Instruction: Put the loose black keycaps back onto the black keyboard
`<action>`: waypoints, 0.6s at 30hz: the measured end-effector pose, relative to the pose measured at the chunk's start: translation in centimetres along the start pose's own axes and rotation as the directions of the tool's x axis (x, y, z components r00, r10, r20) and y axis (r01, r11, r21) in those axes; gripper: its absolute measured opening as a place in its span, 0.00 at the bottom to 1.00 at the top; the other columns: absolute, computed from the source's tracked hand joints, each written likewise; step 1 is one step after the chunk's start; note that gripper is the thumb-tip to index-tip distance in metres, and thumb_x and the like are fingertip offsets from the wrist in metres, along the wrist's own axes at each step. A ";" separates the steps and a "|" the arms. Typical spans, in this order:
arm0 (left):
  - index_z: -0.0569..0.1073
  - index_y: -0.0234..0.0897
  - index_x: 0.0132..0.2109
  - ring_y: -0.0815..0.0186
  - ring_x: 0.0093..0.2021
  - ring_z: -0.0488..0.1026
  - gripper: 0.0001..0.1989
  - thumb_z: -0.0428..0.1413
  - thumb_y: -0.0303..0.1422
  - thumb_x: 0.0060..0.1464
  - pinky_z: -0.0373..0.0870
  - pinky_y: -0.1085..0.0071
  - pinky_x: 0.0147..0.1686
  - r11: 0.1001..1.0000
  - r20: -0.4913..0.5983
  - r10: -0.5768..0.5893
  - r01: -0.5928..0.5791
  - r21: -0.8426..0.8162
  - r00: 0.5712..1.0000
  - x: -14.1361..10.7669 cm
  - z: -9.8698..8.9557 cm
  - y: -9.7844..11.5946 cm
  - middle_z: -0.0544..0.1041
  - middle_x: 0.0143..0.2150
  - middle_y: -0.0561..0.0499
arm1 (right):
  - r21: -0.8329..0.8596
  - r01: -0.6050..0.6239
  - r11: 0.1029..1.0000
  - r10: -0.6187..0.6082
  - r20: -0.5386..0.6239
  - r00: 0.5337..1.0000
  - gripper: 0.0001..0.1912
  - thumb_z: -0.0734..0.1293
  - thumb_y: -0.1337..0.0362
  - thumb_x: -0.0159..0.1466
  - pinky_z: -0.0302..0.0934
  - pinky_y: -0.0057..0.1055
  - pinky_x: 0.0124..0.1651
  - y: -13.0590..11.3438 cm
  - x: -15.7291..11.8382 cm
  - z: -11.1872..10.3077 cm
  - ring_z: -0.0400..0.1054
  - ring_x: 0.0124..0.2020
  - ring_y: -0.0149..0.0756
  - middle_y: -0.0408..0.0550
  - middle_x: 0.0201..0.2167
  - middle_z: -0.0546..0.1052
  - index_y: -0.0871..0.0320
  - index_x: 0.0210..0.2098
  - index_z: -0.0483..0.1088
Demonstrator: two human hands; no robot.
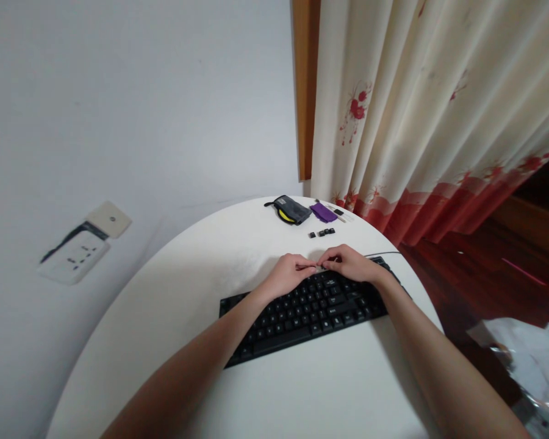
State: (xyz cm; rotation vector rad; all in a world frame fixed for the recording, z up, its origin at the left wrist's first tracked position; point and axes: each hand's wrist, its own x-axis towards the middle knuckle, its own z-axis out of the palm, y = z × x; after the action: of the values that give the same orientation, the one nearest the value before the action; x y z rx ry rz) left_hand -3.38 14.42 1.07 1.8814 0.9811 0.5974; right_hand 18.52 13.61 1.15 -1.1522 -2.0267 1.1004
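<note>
A black keyboard [297, 311] lies at a slant on the white table [165, 317]. My left hand [293, 272] and my right hand [348, 263] meet over its back edge, fingertips nearly touching. Both are pinched around something small and pale that I cannot make out. Behind the hands, several loose black keycaps [327, 231] sit in a short row. A dark pouch [293, 209] with a yellow part stands at the back of the table, with a purple cloth [323, 212] and some thin tools [337, 213] beside it.
A cable [382, 252] runs from behind the keyboard to the table's right edge. White wall with a socket [75, 256] at the left. A floral curtain [393, 122] hangs behind the table. Clear plastic bags [531, 360] are at the lower right.
</note>
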 end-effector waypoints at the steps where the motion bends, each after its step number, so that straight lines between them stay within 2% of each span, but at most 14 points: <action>1: 0.82 0.37 0.43 0.62 0.40 0.79 0.10 0.57 0.32 0.57 0.73 0.67 0.45 1.000 -0.003 0.004 -0.004 0.004 1.000 0.0 0.0 -0.1 0.83 0.41 0.49 | -0.007 -0.002 1.000 0.003 0.006 1.000 0.12 0.65 0.60 0.64 0.64 0.34 0.44 0.1 0.0 0.0 0.73 0.37 0.38 0.47 0.35 0.81 0.59 0.38 0.79; 5: 0.81 0.37 0.45 0.62 0.42 0.79 0.11 0.57 0.30 0.56 0.73 0.65 0.48 0.998 0.005 -0.014 0.015 -0.055 1.000 0.1 0.2 -0.4 0.82 0.42 0.48 | -0.015 0.000 1.000 0.000 0.012 1.000 0.12 0.65 0.60 0.63 0.65 0.34 0.44 0.3 0.0 0.0 0.73 0.37 0.39 0.47 0.35 0.82 0.58 0.37 0.80; 8: 0.80 0.34 0.43 0.63 0.39 0.79 0.09 0.59 0.30 0.54 0.74 0.66 0.46 0.995 -0.008 -0.048 0.047 -0.093 0.999 0.2 0.5 -0.5 0.83 0.38 0.47 | -0.013 -0.016 1.000 0.016 -0.004 1.000 0.12 0.66 0.59 0.62 0.65 0.34 0.41 0.3 0.0 -0.2 0.72 0.35 0.38 0.46 0.33 0.81 0.59 0.36 0.79; 12: 0.80 0.34 0.37 0.64 0.36 0.79 0.05 0.60 0.30 0.53 0.75 0.68 0.43 0.995 -0.022 -0.051 0.049 -0.088 0.998 0.0 0.7 -0.5 0.82 0.34 0.48 | 0.007 -0.037 0.999 0.037 -0.022 0.999 0.13 0.66 0.58 0.62 0.65 0.33 0.40 0.2 0.0 -0.2 0.71 0.33 0.37 0.47 0.31 0.81 0.60 0.34 0.79; 18: 0.81 0.35 0.36 0.64 0.36 0.79 0.05 0.61 0.30 0.53 0.75 0.69 0.41 0.999 -0.048 -0.006 0.004 -0.040 0.999 -0.5 1.0 -0.1 0.82 0.35 0.49 | 0.066 -0.067 0.996 0.070 -0.044 0.997 0.12 0.70 0.57 0.58 0.66 0.34 0.41 0.2 -0.1 -0.1 0.73 0.34 0.38 0.47 0.31 0.81 0.60 0.33 0.80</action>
State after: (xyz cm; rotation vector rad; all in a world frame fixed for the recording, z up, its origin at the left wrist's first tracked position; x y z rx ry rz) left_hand -3.01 13.53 0.52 1.8365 0.9977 0.6575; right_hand 18.76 13.64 1.02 -1.2118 -1.9150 1.1532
